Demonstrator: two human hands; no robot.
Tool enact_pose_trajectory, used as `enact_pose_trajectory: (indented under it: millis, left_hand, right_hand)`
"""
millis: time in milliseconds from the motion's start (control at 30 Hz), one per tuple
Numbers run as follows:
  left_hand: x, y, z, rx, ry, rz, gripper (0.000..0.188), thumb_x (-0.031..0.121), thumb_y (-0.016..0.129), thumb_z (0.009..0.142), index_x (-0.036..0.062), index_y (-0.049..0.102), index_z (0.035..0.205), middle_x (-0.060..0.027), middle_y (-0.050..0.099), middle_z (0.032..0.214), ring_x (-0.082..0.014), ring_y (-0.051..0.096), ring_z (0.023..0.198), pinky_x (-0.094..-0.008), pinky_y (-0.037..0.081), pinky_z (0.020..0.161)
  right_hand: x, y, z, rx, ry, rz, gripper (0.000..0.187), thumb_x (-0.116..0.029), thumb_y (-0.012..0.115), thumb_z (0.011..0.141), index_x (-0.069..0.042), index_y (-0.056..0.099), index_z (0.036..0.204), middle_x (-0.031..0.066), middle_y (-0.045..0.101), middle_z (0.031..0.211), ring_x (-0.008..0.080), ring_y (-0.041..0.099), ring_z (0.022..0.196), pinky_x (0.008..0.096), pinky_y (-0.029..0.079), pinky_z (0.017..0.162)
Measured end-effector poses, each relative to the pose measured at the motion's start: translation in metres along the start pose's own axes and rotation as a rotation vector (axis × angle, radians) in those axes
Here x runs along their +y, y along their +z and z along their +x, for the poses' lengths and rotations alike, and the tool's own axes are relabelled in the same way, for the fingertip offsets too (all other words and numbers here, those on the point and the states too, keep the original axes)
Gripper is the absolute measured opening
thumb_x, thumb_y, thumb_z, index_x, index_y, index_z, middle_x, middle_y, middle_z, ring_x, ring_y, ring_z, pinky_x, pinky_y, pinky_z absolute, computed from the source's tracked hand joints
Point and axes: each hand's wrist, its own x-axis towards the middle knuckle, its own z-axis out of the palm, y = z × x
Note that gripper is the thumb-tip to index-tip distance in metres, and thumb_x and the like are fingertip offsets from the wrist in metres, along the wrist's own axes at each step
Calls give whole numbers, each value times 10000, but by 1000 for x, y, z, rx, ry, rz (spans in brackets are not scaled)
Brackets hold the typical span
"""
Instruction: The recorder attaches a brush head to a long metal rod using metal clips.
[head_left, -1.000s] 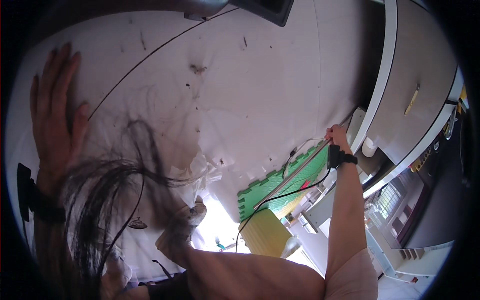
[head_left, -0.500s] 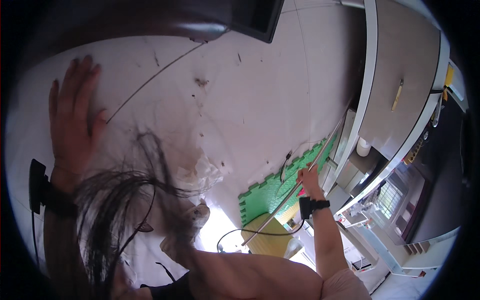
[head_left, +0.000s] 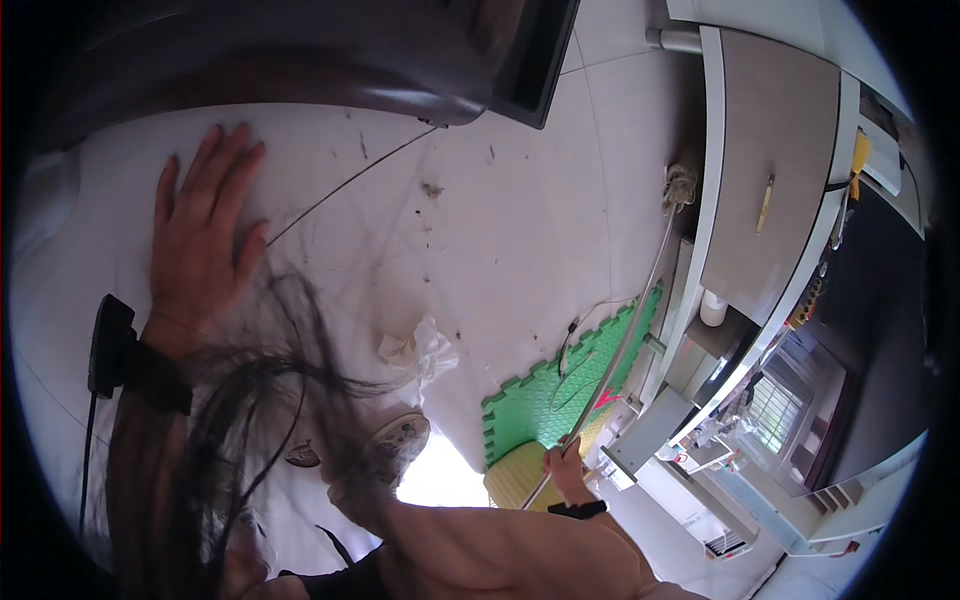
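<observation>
My left hand [head_left: 205,220] lies flat on the pale tiled floor [head_left: 520,240] with its fingers spread, holding nothing. My right hand [head_left: 567,468] is wrapped round a long thin metal pole [head_left: 627,345]. The pole slants away across a green foam mat [head_left: 540,398] toward the low cabinet [head_left: 770,170]. At its far end sits a greyish-brown stringy bundle [head_left: 680,187], beside the cabinet's lower edge; whether it is fixed to the pole I cannot tell. Small dark clumps of debris [head_left: 432,190] are scattered on the floor between my hands.
Dark brown furniture [head_left: 300,60] fills the far left. A crumpled whitish sheet [head_left: 422,350] lies near my foot [head_left: 395,450]. Loose dark hair [head_left: 290,370] hangs across the lower left. A thin cable [head_left: 572,345] crosses the mat, and a yellow mat piece [head_left: 515,475] adjoins it.
My right hand has drawn back toward me with the pole, and the stringy bundle at its far end now shows beside the cabinet. The view has shifted; my left hand stays flat on the floor.
</observation>
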Motion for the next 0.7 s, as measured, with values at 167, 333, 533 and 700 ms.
enact_pose_trajectory:
  millis: [167, 333, 533, 700]
  left_hand:
    - [-6, -2, -5, -7, -8, 4, 551, 306, 477, 822, 134, 343, 1328, -38, 297, 1401, -214, 223, 1325, -473, 144, 1076]
    - [-2, -1, -5, -40, 4, -13, 552, 284, 470, 827, 119, 331, 1336, -65, 279, 1415, -240, 213, 1333, -481, 128, 1078]
    - [-6, -7, -7, -42, -2, -19, 563, 257, 493, 807, 120, 338, 1331, -64, 293, 1406, -236, 225, 1327, -479, 131, 1078]
    - [6, 5, 5, 5, -5, -91, 539, 287, 493, 816, 148, 358, 1319, -23, 310, 1392, -201, 241, 1317, -469, 144, 1077]
  right_hand:
    - [31, 12, -46, -84, 33, 25, 159, -25, 402, 864, -87, 290, 958, 70, 476, 638, 122, 462, 474, 265, 404, 416]
    - [33, 34, -89, -193, 249, 43, 211, -97, 522, 858, -75, 350, 979, 68, 539, 715, 132, 552, 635, 255, 455, 565]
    - [44, 61, -48, -497, 371, -51, 146, -190, 590, 836, -83, 497, 800, 18, 526, 710, 143, 551, 701, 291, 443, 660]
    - [25, 63, -46, -269, 662, 575, 276, -263, 588, 824, -112, 443, 645, -7, 383, 532, 137, 408, 511, 275, 383, 578]
